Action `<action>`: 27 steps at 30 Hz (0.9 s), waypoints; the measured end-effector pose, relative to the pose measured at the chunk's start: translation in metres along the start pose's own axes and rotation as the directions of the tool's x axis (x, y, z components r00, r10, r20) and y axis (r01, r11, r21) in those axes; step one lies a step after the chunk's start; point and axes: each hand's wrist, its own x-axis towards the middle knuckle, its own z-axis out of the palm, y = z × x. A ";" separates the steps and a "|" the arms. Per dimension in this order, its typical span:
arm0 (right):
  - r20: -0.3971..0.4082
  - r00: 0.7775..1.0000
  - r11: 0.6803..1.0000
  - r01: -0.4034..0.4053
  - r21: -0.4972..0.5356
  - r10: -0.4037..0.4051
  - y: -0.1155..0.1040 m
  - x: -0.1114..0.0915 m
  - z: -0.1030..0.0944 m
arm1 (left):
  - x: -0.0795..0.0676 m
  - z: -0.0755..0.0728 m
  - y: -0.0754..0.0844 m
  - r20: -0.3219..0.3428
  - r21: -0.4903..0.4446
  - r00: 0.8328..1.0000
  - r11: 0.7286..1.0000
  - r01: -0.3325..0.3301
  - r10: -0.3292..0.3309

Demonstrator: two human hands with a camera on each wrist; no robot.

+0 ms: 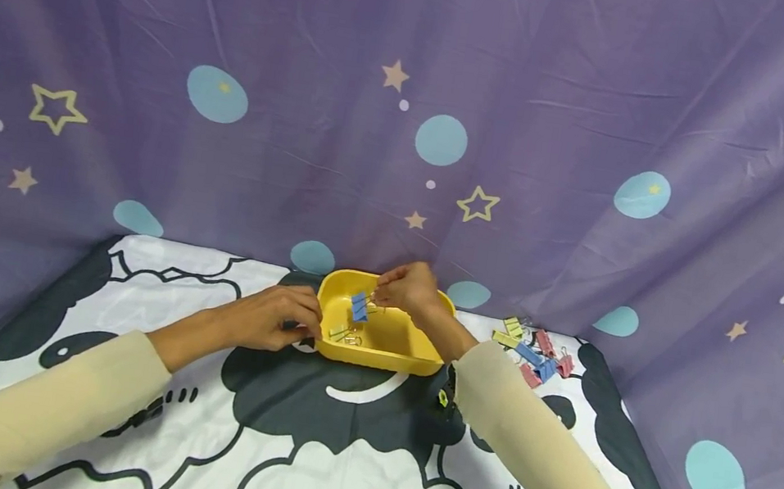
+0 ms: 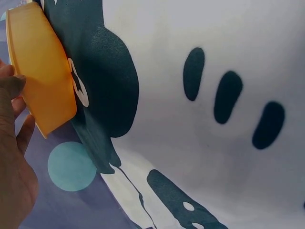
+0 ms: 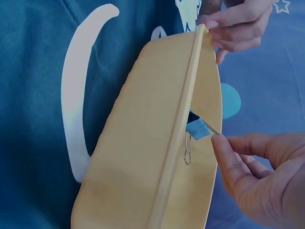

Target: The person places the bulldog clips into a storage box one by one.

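A yellow plastic basket [image 1: 384, 357] stands at the far side of the table. My left hand [image 1: 274, 318] holds its left end, thumb against the outer wall in the left wrist view and the other fingers at the rim. Over the basket, my right hand [image 1: 412, 288] pinches a wire handle of a blue binder clip [image 3: 198, 129] between thumb and fingertips. The clip's other wire handle [image 3: 187, 150] hangs down loose. Below it, a yellow binder clip [image 1: 341, 332] with wire handles lies on the basket floor near the left end.
Right of the basket, several yellow, blue and pink binder clips [image 1: 535, 356] lie in a loose pile. A white and black cartoon-print cloth [image 1: 345, 486] covers the table. Behind it hangs a purple curtain [image 1: 321, 103] with stars and dots.
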 end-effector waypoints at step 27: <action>0.041 0.997 0.998 -0.057 -0.035 0.058 0.004 -0.012 -0.036 | 0.002 0.001 0.001 -0.008 0.015 1.000 1.000 -0.011 0.011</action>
